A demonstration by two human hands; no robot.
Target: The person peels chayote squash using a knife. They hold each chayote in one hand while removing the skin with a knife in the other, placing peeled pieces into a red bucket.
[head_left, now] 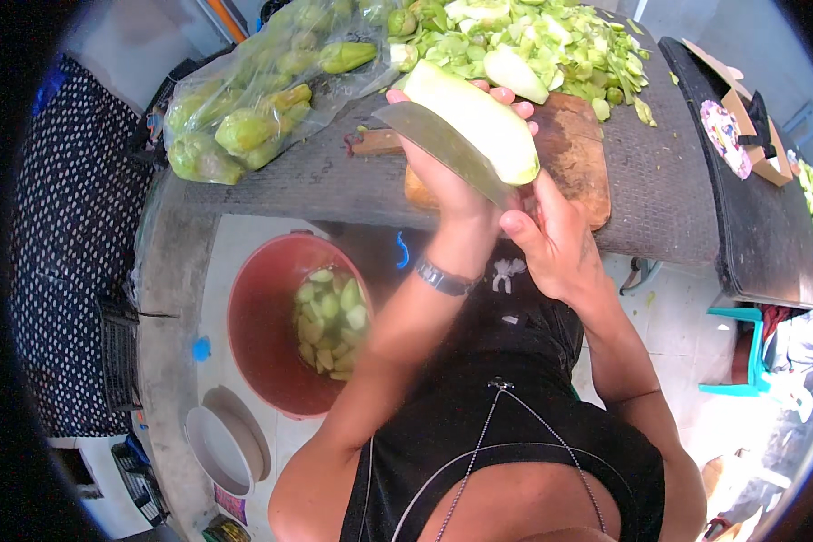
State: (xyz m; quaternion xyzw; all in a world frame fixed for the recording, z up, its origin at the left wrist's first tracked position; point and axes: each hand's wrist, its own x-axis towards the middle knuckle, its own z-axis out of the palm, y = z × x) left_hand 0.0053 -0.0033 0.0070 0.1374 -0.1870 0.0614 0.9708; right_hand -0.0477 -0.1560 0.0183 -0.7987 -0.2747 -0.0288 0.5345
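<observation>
A peeled, pale green papaya (479,117) lies along the palm of my left hand (447,185), whose fingertips curl around its far side. My right hand (560,230) grips a wide-bladed knife (447,149) near its lower end; the handle is mostly hidden by the fingers. The blade lies slantwise along the papaya's left side, and whether it touches the flesh I cannot tell. Below both hands is a wooden cutting board (587,163) with its handle pointing left. Just past the board, another peeled papaya (515,76) rests against a heap of green peelings (551,41).
A clear plastic bag of unpeeled papayas (253,131) lies on the dark table (668,194) at left. Beneath the table's near edge, a red bucket (253,343) holds cut pieces in water. A pale basin (221,452) stands nearby. At right are a second table (777,253) and a teal stool (741,388).
</observation>
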